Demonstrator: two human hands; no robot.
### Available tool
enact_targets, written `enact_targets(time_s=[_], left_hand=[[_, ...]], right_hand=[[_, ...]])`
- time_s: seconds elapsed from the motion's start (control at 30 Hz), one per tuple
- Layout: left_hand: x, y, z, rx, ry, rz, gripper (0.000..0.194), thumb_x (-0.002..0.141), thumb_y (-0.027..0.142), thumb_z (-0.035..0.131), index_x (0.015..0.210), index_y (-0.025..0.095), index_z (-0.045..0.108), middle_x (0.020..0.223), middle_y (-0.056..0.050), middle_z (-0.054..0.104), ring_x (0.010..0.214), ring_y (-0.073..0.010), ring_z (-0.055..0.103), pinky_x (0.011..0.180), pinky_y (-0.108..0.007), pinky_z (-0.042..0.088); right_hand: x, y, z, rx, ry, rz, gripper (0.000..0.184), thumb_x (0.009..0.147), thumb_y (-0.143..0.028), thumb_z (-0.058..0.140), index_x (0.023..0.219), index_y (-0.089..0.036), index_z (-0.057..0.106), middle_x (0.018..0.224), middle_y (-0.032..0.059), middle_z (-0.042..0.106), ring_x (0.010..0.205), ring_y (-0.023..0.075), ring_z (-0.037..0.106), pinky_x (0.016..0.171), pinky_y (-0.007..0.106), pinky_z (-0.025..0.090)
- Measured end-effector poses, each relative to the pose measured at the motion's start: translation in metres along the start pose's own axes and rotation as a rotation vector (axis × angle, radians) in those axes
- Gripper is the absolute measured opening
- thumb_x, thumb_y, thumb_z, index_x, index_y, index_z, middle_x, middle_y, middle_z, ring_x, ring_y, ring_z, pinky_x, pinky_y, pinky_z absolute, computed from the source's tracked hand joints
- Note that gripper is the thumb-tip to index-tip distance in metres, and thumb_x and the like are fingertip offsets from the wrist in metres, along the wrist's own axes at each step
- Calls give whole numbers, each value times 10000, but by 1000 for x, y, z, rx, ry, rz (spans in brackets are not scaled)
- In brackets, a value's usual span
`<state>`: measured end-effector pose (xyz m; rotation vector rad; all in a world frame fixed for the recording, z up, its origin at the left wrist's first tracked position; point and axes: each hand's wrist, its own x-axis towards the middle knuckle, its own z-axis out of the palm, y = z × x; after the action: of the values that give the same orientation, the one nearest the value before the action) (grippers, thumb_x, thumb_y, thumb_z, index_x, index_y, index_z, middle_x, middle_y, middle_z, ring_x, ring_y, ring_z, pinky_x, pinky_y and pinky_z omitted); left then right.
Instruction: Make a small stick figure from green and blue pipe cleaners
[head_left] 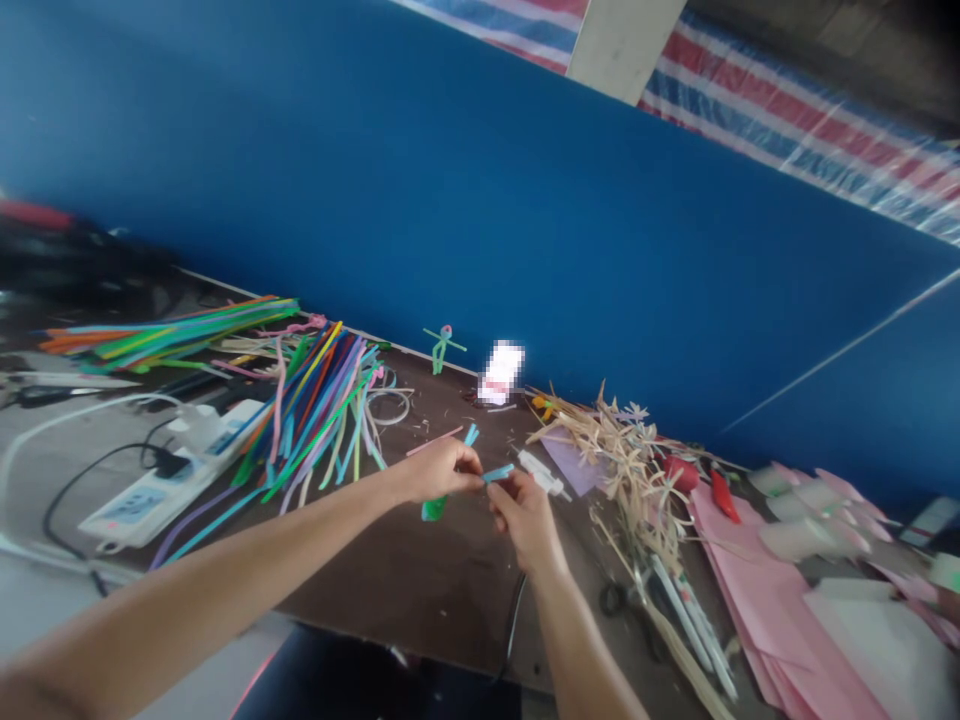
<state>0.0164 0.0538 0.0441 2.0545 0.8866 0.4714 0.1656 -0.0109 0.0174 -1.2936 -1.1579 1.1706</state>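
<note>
Across a brown tabletop (427, 570), a power strip (172, 475) lies at far left, beside heaps of multicolored pipe cleaners (315, 420). At center, the left hand (442, 472) and right hand (525, 520) are closed in narrow pinches on a blue pipe cleaner (495, 475), with a green piece (433, 508) hanging just below. Farther right lie dried straw stalks (622, 450) and stacked pink paper sheets (757, 600).
</note>
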Motion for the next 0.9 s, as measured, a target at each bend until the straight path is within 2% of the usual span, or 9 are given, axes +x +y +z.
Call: enact_targets(time_s=[0.2,0.43,0.5,0.63,0.7,0.77,0.9], left_hand=[[-3,13,-1,-149,-86,-82,157,698,257,487,718,140,589,531,23,545,374,-67,430,396,-174,320],[-2,4,-4,-334,-276,-68,243,678,377,546,727,143,587,587,18,568,386,-50,355,382,-175,273],[-2,4,-4,-295,-265,-46,249,681,383,545,716,141,592,574,19,568,406,-55,369,403,-177,278],[-1,6,-2,-193,-181,28,252,695,374,539,685,132,607,600,5,589,531,-85,460,493,-170,326],[0,7,-1,-160,-138,47,262,706,376,528,685,128,610,611,2,592,571,-95,481,524,-169,341],[-1,7,-1,-119,-105,68,256,711,367,527,704,127,616,611,4,587,576,-96,487,535,-168,348],[-4,9,-4,14,-135,175,213,724,327,527,738,143,634,597,6,587,544,-92,485,511,-167,334]], right_hand=[[1,2,-4,0,-20,-72,123,662,-258,564,736,-166,531,557,-44,490,434,70,436,367,176,399],[-3,-5,-8,-97,-93,-93,82,667,-239,571,688,-169,533,598,-19,547,525,103,516,507,228,464],[-4,-8,-8,-114,-93,-106,79,667,-243,566,678,-172,531,592,-20,546,535,108,521,516,230,462],[-3,-10,-9,-223,-46,-155,75,667,-230,557,639,-170,523,543,-30,521,491,97,491,479,211,431],[-3,-11,-11,-244,-62,-140,77,667,-235,558,647,-168,525,541,-30,529,472,92,484,462,206,416],[-2,-12,-16,-225,-156,-70,90,678,-256,550,673,-168,531,531,-35,533,442,87,473,440,203,400],[3,-16,-31,-257,-477,67,153,730,-267,498,636,-154,543,467,-50,496,405,71,440,439,190,362]])
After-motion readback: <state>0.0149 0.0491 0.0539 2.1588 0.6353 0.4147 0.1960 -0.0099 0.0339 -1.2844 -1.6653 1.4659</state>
